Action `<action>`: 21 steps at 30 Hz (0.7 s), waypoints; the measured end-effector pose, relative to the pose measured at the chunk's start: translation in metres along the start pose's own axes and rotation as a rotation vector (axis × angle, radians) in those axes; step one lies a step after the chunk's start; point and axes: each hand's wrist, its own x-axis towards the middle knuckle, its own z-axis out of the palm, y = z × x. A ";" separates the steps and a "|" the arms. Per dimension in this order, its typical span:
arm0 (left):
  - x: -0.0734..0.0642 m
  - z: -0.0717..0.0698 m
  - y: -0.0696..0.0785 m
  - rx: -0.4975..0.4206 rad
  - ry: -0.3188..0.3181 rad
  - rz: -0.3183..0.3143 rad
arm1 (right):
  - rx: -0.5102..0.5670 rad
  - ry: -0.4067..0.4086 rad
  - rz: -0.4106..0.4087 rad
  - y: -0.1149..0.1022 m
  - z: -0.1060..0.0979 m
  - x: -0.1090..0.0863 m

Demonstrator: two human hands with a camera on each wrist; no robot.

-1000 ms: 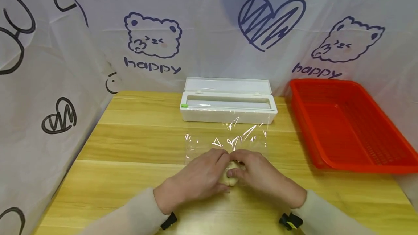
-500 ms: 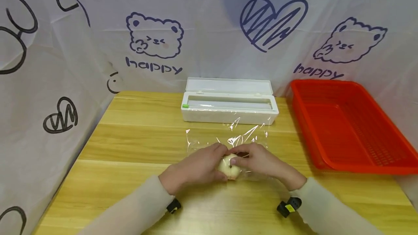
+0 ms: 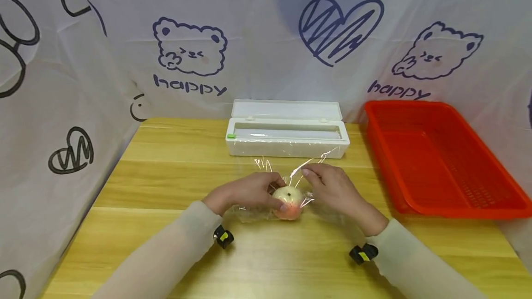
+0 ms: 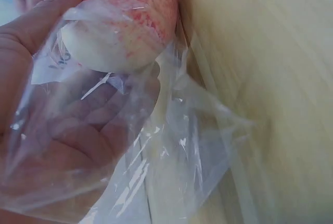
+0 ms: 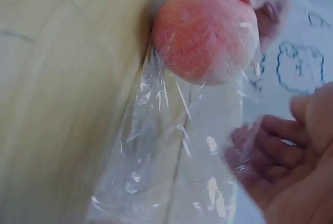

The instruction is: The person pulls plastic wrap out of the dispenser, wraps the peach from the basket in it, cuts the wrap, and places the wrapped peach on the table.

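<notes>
A peach, pale on top and pink below, sits low over the table in front of a white box. Clear plastic wrap lies over and around it in loose folds. My left hand grips the peach from the left, the thumb on its near side and the fingers behind, partly hidden. In the left wrist view, wrap also spreads across that palm. Up and to the right of the fruit, my right hand pinches the wrap, which stretches in shiny creases toward its fingertips.
Behind the hands stands the white wrap box, its lid raised and a film roll inside, with a green slider at its left end. A red plastic basket occupies the right side of the wooden table. A drawn-on white cloth hangs behind.
Both hands were round the peach; my right hand has come off it, up and right, drawing the wrap. The peach has turned, so its pink side shows.
</notes>
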 end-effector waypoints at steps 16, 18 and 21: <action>0.008 -0.017 -0.013 -0.010 -0.072 -0.052 | -0.247 -0.150 -0.270 -0.009 0.032 -0.010; 0.008 -0.017 -0.013 0.033 -0.058 -0.041 | -0.252 -0.150 -0.275 -0.007 0.034 -0.008; 0.004 -0.019 -0.012 0.055 -0.028 -0.058 | -0.261 -0.146 -0.268 -0.005 0.036 -0.005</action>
